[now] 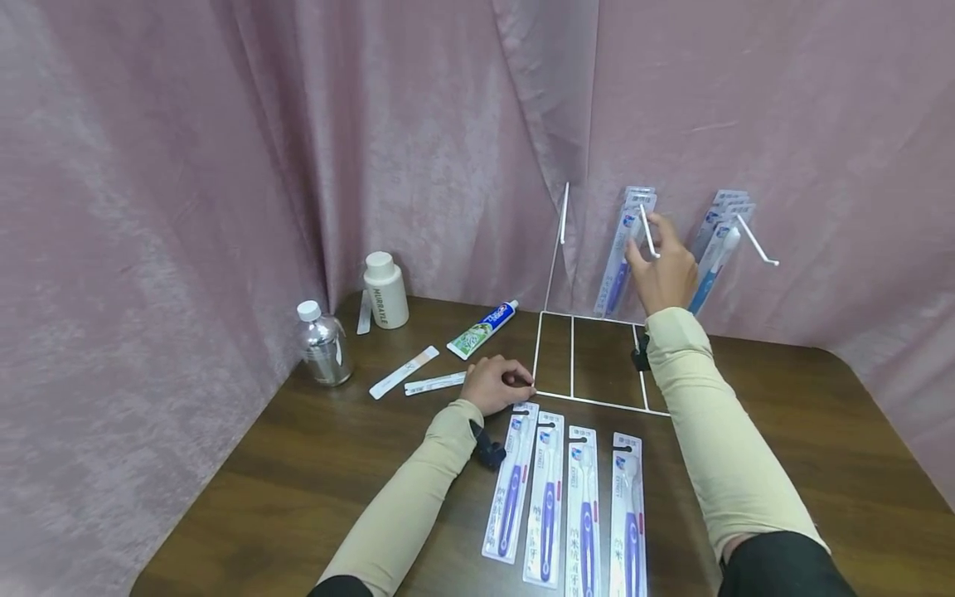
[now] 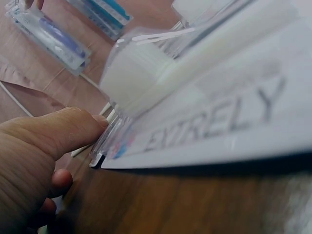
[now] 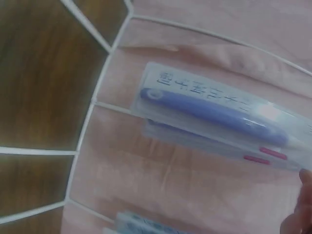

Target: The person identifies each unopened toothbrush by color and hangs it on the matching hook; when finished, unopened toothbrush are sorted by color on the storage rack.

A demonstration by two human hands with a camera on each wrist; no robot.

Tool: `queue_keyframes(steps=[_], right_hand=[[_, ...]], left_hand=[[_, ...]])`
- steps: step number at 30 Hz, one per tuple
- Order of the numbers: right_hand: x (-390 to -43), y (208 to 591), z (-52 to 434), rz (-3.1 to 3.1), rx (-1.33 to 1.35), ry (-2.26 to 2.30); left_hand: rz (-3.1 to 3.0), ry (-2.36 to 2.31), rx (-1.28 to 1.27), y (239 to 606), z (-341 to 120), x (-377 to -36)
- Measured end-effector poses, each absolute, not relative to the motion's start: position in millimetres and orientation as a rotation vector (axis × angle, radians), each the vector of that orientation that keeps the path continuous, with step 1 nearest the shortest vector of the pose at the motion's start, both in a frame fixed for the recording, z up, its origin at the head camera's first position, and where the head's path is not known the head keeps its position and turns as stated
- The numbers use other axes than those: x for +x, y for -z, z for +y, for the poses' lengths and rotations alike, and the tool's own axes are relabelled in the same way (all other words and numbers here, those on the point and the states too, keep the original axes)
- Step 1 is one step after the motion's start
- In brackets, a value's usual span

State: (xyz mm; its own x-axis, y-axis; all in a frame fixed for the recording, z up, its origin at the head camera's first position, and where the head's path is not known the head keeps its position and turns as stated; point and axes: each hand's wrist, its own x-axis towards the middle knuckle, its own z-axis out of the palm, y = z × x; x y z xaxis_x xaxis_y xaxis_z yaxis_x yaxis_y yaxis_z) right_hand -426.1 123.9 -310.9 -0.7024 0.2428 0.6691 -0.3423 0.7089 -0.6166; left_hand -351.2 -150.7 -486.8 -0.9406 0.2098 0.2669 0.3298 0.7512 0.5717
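Note:
My right hand (image 1: 647,240) is raised to the middle hook (image 1: 647,232) of a white wire rack (image 1: 573,356). It pinches the top of a purple toothbrush pack (image 1: 621,257) hanging there. In the right wrist view that pack (image 3: 219,117) hangs in front of the curtain, with a fingertip (image 3: 303,204) at its upper end. My left hand (image 1: 521,385) rests on the table by the rack's front left corner, fingers curled. Its thumb (image 2: 63,129) presses the top end of the leftmost pack (image 1: 511,481) (image 2: 161,83) in a row of several purple packs lying flat.
Blue toothbrush packs (image 1: 718,245) hang on the right hook, and the left hook (image 1: 564,214) is bare. A toothpaste tube (image 1: 482,329), two flat strips (image 1: 404,371), a white bottle (image 1: 385,290) and a clear bottle (image 1: 323,344) lie left of the rack. Pink curtain surrounds the table.

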Motion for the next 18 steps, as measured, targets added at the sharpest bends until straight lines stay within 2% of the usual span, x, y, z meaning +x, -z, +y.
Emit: queue_keyframes(steps=[4,8,13,18], right_hand=[[-402,318,135,-2.123,0.070,-1.039],[-354,361,150,-2.213,0.034,-1.235],[-284,420,175,-2.467,-0.093,-1.691],[-239,448,191,-2.593,-0.131,-1.938]], left_hand=[[-2.759,0.942,-0.430,484,-151,-353],[-2.781,0.919,-0.416,480,-155,-352],[-2.783,0.931,-0.422,473,-155,-349],[-2.799,0.929,-0.446,476,-152,-352]])
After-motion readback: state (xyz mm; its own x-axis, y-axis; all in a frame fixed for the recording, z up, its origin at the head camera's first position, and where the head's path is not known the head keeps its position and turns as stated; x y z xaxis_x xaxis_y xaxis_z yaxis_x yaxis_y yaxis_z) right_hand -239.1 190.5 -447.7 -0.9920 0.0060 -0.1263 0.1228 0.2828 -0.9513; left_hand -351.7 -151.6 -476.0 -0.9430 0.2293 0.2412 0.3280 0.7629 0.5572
